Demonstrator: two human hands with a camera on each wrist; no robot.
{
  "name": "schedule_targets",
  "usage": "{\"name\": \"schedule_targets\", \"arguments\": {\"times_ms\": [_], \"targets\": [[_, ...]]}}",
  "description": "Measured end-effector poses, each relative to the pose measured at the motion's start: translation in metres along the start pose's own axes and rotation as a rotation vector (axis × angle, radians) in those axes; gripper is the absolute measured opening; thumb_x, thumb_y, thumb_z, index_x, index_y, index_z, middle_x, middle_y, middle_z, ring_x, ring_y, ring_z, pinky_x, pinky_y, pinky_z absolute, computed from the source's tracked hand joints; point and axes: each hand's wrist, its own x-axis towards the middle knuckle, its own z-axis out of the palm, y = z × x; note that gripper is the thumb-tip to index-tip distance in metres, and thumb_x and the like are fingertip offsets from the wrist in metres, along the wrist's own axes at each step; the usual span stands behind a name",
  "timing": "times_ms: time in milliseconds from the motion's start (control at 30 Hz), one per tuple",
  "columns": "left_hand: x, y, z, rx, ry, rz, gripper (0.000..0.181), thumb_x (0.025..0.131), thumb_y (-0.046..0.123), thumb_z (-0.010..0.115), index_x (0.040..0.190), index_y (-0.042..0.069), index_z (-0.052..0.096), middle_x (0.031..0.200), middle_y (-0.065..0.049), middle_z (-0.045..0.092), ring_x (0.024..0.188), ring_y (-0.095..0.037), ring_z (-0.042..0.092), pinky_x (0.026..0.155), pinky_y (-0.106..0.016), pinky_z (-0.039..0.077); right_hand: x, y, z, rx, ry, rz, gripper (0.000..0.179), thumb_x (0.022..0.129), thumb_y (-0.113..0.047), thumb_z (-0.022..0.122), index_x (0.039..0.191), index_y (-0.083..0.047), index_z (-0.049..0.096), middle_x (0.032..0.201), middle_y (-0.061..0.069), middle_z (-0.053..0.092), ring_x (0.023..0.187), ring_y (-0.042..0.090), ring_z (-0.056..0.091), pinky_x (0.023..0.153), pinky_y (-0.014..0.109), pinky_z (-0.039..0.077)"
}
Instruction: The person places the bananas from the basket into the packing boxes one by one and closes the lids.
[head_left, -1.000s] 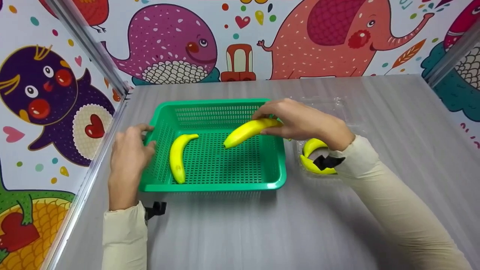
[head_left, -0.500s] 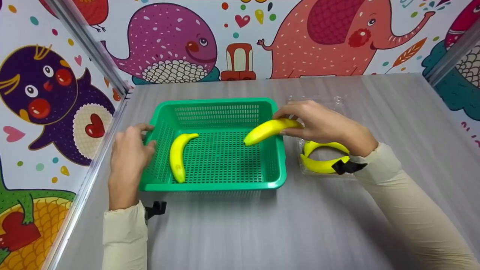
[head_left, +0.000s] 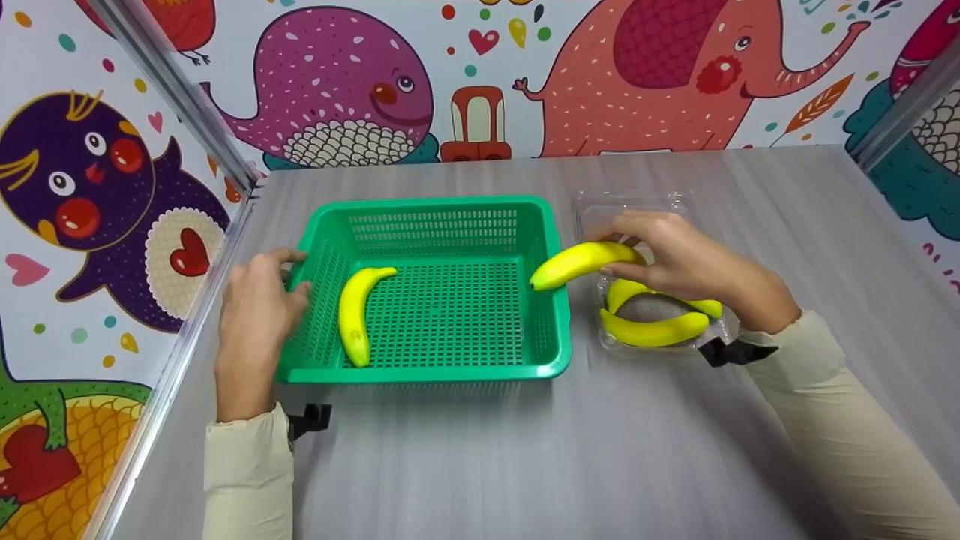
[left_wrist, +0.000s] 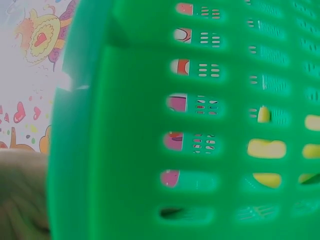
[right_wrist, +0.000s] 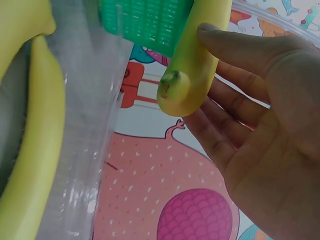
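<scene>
In the head view my right hand [head_left: 679, 251] pinches a yellow banana [head_left: 581, 264] between thumb and fingers, above the right rim of a green plastic basket [head_left: 450, 373]. The right wrist view shows the thumb on one side of this banana [right_wrist: 187, 85] and the fingers on the other. Another banana [head_left: 354, 319] lies inside the basket, toward its left. At the basket's left rim my left hand [head_left: 259, 322] holds the edge; its fingertips are partly hidden. Two more bananas [head_left: 654, 330] lie in a clear plastic box [head_left: 611, 347] below my right hand.
The clear box's raised lid [head_left: 592, 214] stands behind it, partly covered by my right hand. Patterned panels [head_left: 480, 45] enclose the grey table [head_left: 480, 465] at the back and sides. The basket's slotted wall [left_wrist: 135, 150] fills most of the left wrist view.
My right hand has moved to the right with the banana, from over the basket's inside to over its right rim, uncovering the bananas in the box. My left hand stays put.
</scene>
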Motion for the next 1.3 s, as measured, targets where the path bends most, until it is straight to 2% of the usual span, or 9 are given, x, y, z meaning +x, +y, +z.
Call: {"name": "schedule_targets", "arguments": {"times_ms": [167, 333, 567, 733, 1033, 1200, 1300], "targets": [[0.000, -0.001, 0.000, 0.005, 0.013, 0.004, 0.044, 0.102, 0.005, 0.070, 0.145, -0.001, 0.065, 0.133, -0.036, 0.070, 0.123, -0.055, 0.067, 0.104, -0.069, 0.055, -0.011, 0.004, 0.001, -0.017, 0.026, 0.011, 0.042, 0.093, -0.012, 0.087, 0.132, -0.010, 0.073, 0.124, 0.002, 0.078, 0.107, 0.019, 0.074, 0.096, 0.037, 0.065], [0.000, -0.001, 0.000, 0.009, 0.029, 0.013, 0.043, 0.102, 0.004, 0.070, 0.144, -0.002, 0.066, 0.132, -0.037, 0.070, 0.122, -0.055, 0.067, 0.104, -0.069, 0.054, -0.019, 0.011, 0.001, -0.024, 0.043, 0.020, 0.041, 0.093, -0.016, 0.087, 0.131, -0.011, 0.073, 0.123, 0.000, 0.078, 0.108, 0.019, 0.074, 0.096, 0.021, 0.060], [0.001, 0.000, -0.001, 0.009, 0.017, 0.011, 0.043, 0.102, 0.004, 0.069, 0.145, -0.002, 0.065, 0.133, -0.037, 0.070, 0.124, -0.055, 0.067, 0.105, -0.069, 0.054, -0.032, 0.019, 0.001, -0.002, 0.041, 0.124, 0.042, 0.093, -0.014, 0.087, 0.132, -0.015, 0.074, 0.123, -0.002, 0.077, 0.108, 0.019, 0.074, 0.095, 0.014, 0.055], [0.001, 0.001, 0.000, 0.006, 0.008, 0.002, 0.044, 0.102, 0.005, 0.069, 0.146, -0.001, 0.065, 0.134, -0.036, 0.069, 0.125, -0.055, 0.067, 0.106, -0.069, 0.054, -0.041, 0.025, 0.000, 0.010, 0.059, 0.151, 0.041, 0.092, -0.011, 0.087, 0.131, -0.014, 0.074, 0.122, -0.001, 0.077, 0.108, 0.020, 0.074, 0.094, 0.007, 0.050], [0.000, 0.001, 0.002, 0.002, 0.002, 0.001, 0.044, 0.103, 0.006, 0.069, 0.146, -0.001, 0.064, 0.133, -0.035, 0.070, 0.121, -0.054, 0.068, 0.102, -0.067, 0.057, -0.054, 0.036, 0.002, 0.002, 0.074, 0.154, 0.041, 0.093, -0.012, 0.087, 0.131, -0.010, 0.074, 0.124, 0.005, 0.078, 0.109, 0.027, 0.075, 0.095, 0.005, 0.048], [0.000, 0.002, 0.001, 0.012, 0.021, 0.002, 0.043, 0.102, 0.005, 0.069, 0.144, -0.001, 0.066, 0.132, -0.036, 0.070, 0.120, -0.054, 0.068, 0.100, -0.068, 0.057, -0.057, 0.042, 0.000, 0.002, 0.069, 0.136, 0.040, 0.093, -0.012, 0.086, 0.131, -0.011, 0.075, 0.123, 0.005, 0.078, 0.108, 0.026, 0.075, 0.094, 0.004, 0.048], [0.000, 0.001, 0.001, 0.016, 0.024, -0.003, 0.042, 0.102, 0.005, 0.069, 0.144, -0.001, 0.066, 0.131, -0.036, 0.071, 0.120, -0.054, 0.069, 0.100, -0.068, 0.056, -0.060, 0.045, 0.000, -0.002, 0.049, 0.161, 0.039, 0.093, -0.011, 0.087, 0.129, -0.010, 0.075, 0.121, 0.005, 0.079, 0.107, 0.025, 0.074, 0.093, 0.005, 0.049]]}}
